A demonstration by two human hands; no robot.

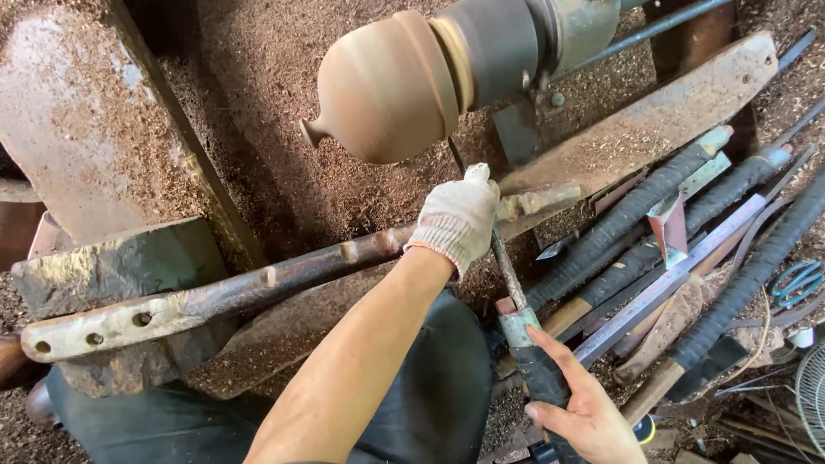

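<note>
Nearest, the bare right hand (589, 411) wraps its fingers around the black taped handle of a long chisel (522, 331), beside a heap of spare tools (679, 223) with dark wrapped handles. Farther up, the gloved left hand (455, 219) closes over the chisel's steel shaft on the long rusty bar (215, 296). Beyond, the blade tip reaches under a rounded brown wooden pot (387, 86) mounted sideways on the lathe, sawdust all around.

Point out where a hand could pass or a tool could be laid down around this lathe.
Freest patch: the sawdust bed between the rusty slab at left and the turned wooden vessel. A narrower gap lies under the vessel, above the tool rest bar. Crowded: the right side, stacked with wrapped-handle chisels. The left hand and right hand occupy the centre on a chisel.
</note>
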